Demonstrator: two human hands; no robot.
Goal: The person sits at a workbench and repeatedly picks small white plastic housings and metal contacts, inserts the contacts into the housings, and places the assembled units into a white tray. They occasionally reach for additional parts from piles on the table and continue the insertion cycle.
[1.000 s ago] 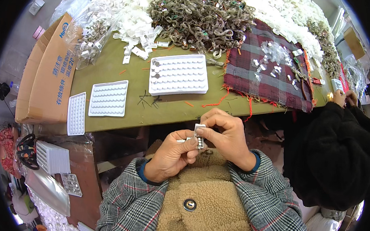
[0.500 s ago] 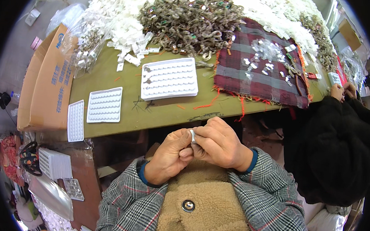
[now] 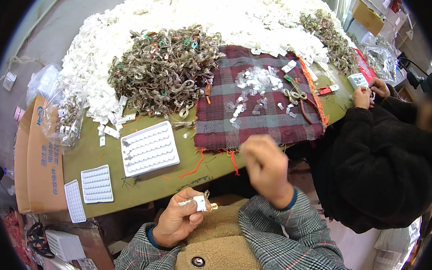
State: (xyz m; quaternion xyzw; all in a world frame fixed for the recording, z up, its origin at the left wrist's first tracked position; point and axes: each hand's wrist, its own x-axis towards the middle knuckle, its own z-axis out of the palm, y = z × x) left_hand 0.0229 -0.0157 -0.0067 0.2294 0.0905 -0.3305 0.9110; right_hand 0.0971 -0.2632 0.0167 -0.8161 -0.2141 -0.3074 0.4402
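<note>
In front of my chest, my left hand (image 3: 177, 220) pinches a small white plastic housing (image 3: 200, 202) between thumb and fingers. A bright, gold-looking tip and a thin loop stick out of its right end. Higher and to the right, my right hand (image 3: 267, 167) hovers near the front edge of a plaid cloth (image 3: 210, 130). Its fingers are curled and smeared by motion, so whether they hold anything cannot be made out. Small clear plastic pieces (image 3: 259, 81) lie scattered on that cloth. Left of it sits a white tray (image 3: 174, 160) with rows of hollows and a few dark bits.
A heap of grey-brown cord bundles (image 3: 165, 70) and a wide mound of white plastic parts (image 3: 223, 11) cover the table's back. Two smaller white trays (image 3: 97, 184) and a cardboard box (image 3: 41, 166) stand left. At right, a co-worker's hands (image 3: 364, 97) are by a white block (image 3: 358, 80).
My hands were together on a small white piece. Now my right hand has let go and swung up toward the cloth, while my left keeps the piece. The view has shifted right.
</note>
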